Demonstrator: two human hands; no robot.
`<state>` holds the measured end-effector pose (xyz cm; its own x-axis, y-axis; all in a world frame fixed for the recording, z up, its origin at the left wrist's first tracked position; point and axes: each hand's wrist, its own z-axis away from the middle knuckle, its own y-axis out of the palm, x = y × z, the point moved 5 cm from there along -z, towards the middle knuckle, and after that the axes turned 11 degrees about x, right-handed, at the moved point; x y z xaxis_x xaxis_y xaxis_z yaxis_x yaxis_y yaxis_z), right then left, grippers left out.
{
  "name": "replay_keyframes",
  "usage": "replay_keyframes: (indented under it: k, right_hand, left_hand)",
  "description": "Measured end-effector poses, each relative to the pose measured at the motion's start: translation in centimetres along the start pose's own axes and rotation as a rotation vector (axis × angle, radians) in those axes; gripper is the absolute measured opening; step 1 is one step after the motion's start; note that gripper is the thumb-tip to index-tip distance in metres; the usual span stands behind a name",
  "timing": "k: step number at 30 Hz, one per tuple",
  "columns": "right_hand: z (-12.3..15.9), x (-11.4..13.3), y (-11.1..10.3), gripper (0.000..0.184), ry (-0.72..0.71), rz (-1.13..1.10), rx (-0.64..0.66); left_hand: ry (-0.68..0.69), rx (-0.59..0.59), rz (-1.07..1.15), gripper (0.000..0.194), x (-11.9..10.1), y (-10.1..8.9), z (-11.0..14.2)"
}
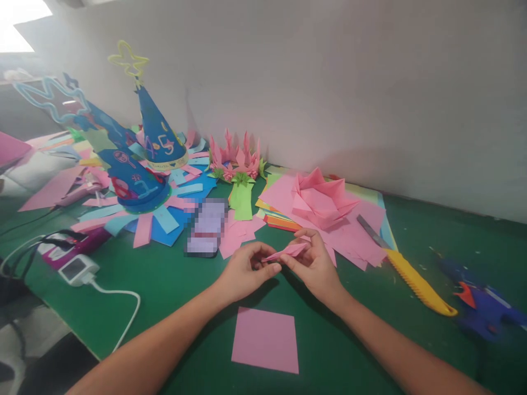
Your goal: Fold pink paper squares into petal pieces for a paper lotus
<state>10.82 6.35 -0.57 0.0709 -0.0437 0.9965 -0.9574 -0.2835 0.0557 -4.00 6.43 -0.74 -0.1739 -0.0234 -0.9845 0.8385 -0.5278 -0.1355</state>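
Between my two hands is a small folded piece of pink paper (291, 250), narrow and pointed toward the left. My left hand (252, 270) pinches its left tip between thumb and fingers. On the right end, my right hand (315, 269) grips the same paper, thumb in front and fingers behind. Below them a square pink sheet (265, 340) lies flat on the green table. Just beyond my hands rests a large pink folded-paper flower (321, 198) on a stack of coloured paper (280, 192).
A yellow-handled knife (420, 282) and a blue glue gun (481, 302) lie at right. Left of my hands are a phone (207, 227), a white charger (78, 270) with its cable, and blue cone hats (158, 131). A pink paper crown (236, 156) stands near the wall.
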Motion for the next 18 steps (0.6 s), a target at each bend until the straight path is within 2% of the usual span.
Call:
replay_keyframes:
  k: [4, 12, 18]
  right_hand:
    - [0.02, 0.07, 0.11, 0.049, 0.055, 0.004, 0.008]
    - [-0.20, 0.00, -0.01, 0.049, 0.145, -0.107, 0.061]
    - [-0.22, -0.39, -0.11, 0.041, 0.172, -0.148, 0.082]
  left_hand:
    - [-0.026, -0.043, -0.074, 0.024, 0.25, -0.37, 0.00]
    - [-0.075, -0.024, 0.060, 0.035, 0.44, -0.52, -0.15]
    - [-0.019, -0.037, -0.016, 0.030, -0.11, -0.53, 0.09]
